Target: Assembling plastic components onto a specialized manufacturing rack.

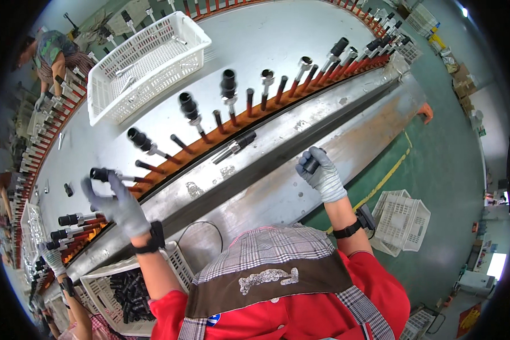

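My left hand (119,207), in a grey-white glove, has its fingers apart beside a black-sleeved metal fitting (103,174) on a peg of the curved line. Slight blur hides whether it touches the fitting. Over the metal bench, my gloved right hand (324,180) is closed around a short black cylindrical sleeve (311,165). Red-brown pegs with black tips run along the orange-brown track (238,128). Several carry silver fittings, some topped with black sleeves (228,83). Another silver fitting with a black end (235,147) lies loose on the bench ledge.
A white basket (110,85) with a few metal parts stands beyond the pegs. By my left forearm, a white crate (99,283) holds many black sleeves. White baskets (400,221) rest on the green floor at right. A co-worker (54,54) is at the far left; another gloved hand (52,259) shows lower left.
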`<state>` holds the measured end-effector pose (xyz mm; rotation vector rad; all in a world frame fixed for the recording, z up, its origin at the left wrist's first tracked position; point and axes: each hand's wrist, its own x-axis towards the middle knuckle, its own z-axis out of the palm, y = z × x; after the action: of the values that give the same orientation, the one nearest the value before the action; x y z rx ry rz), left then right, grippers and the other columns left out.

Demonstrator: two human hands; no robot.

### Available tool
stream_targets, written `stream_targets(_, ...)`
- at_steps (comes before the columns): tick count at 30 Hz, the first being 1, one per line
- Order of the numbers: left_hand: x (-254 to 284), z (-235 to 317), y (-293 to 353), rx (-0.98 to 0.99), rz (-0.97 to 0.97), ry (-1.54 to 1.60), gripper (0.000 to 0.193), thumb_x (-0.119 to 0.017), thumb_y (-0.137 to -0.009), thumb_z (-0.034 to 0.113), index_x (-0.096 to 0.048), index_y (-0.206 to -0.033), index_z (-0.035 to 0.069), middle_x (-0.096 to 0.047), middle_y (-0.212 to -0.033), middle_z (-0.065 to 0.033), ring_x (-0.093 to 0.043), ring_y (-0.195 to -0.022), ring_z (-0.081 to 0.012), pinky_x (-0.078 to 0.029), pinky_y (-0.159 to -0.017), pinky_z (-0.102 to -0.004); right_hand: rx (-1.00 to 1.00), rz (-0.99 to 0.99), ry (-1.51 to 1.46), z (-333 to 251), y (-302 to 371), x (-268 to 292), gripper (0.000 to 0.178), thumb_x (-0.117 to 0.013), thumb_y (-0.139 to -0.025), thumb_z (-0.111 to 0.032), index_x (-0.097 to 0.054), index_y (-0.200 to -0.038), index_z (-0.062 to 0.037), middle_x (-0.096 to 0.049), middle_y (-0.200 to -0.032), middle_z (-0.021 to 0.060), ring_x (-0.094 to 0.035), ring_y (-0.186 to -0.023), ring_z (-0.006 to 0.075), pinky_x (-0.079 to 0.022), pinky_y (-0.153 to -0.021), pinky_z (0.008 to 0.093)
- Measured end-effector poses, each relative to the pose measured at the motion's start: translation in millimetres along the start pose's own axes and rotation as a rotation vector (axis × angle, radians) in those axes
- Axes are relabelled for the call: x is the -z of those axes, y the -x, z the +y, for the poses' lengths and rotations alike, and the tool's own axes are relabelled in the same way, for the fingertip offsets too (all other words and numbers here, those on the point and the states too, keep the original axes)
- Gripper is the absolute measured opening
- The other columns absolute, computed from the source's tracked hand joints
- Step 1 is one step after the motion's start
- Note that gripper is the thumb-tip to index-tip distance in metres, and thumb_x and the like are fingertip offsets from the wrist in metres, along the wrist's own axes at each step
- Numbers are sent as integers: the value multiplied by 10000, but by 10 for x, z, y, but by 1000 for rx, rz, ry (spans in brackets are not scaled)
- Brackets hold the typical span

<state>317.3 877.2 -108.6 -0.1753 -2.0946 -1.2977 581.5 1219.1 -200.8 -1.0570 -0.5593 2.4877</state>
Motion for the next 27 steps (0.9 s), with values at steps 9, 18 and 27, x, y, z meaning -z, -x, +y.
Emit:
stream_targets(9,122,291,1173,-277,-543,-73,324,-626,-807,15,-574,-1127,26,-622,-1041,-153,-600,-963,-315,-466,-871,-404,344,-194,79,-463,-437,-325,225,-695,-854,-242,-517,-760,-142,-478,-648,-9,-510,-589,138,-491,-572,340)
stream_targets(18,-477,841,1146,-509,-738,69,237,-667,-726,36,-625,-959,45,-642,-897,-118,-623,-853,-307,-490,-792,-403,710,-444,502,-455,-1044,-2155,360,-679,-845,-370,-577,-893,-28,-660,-702,87,-572,-539,89,-413,-455,218)
stream_targets(27,-1003,1164,463,-449,-724,188,392,-659,-668,27,-623,-1059,35,-638,-1001,-148,-600,-981,-337,-460,-855,-457,580,-614,647,207,-1390,-2278,435,-701,-846,-369,-580,-1026,8,-679,-836,154,-656,-645,189,-520,-563,311)
